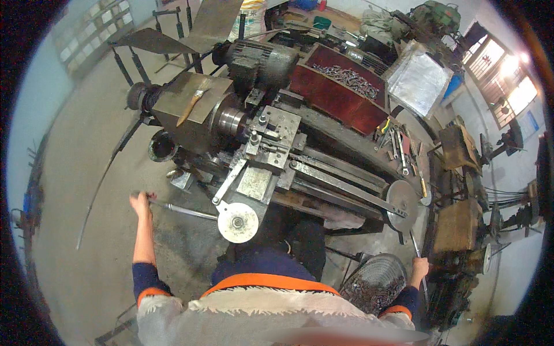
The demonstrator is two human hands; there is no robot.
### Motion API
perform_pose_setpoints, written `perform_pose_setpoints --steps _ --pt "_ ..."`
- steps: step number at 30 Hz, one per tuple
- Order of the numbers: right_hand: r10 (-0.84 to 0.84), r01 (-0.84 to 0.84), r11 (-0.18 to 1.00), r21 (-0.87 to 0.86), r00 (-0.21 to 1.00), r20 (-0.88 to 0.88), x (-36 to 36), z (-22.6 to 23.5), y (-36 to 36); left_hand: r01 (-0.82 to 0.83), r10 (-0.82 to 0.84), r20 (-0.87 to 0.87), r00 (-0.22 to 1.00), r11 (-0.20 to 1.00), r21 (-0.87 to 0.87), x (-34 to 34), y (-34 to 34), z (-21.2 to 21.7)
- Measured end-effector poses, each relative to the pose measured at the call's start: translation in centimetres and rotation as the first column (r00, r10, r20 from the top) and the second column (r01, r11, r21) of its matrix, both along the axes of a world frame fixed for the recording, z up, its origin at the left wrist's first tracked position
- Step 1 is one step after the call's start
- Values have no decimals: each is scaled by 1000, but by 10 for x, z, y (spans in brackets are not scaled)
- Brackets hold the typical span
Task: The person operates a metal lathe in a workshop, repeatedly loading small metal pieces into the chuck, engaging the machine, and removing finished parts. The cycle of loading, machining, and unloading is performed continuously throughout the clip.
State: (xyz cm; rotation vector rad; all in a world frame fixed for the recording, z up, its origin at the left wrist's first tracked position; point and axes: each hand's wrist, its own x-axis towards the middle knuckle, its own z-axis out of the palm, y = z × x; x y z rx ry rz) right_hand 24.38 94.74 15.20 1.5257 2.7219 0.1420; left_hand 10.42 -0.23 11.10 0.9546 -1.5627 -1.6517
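Observation:
A small lathe-like machine stands before me, with a bright spindle [232, 122] and a tool slide [271, 138]. My left hand [140, 203] is closed round the outer end of a metal lever [187, 211], which runs to a pale round disc [238, 222] at the front of the slide. Far to the right, my right hand [420, 266] grips a second metal lever [415, 243] below a dark round plate [402, 206]. A flat link bar [346, 187] joins this plate to the slide. Any workpiece at the spindle is too small to make out.
A wooden-handled brush [191, 108] lies on the headstock cover. Behind the slide sits a red tray [311, 86] of small metal parts. Wrenches [403, 153] lie at the bed's right end. A basket [358, 282] of dark pieces stands near my right forearm. An electric motor [259, 63] is at the back.

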Motion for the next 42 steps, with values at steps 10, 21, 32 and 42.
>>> perform_pose_setpoints --steps 10,21,32,42 --pt "-46 49 997 62 998 -39 32 1 -88 -318 316 -74 946 948 -5 46 16 -4" --pt "-92 93 996 5 995 -40 29 8 -97 -263 263 -20 965 965 -11 33 16 1" --pt "-35 23 995 94 991 129 -19 5 25 -248 264 233 936 964 -98 101 16 2" --pt "61 -90 983 161 982 179 -44 29 8 292 -64 589 805 908 -300 76 -91 11"
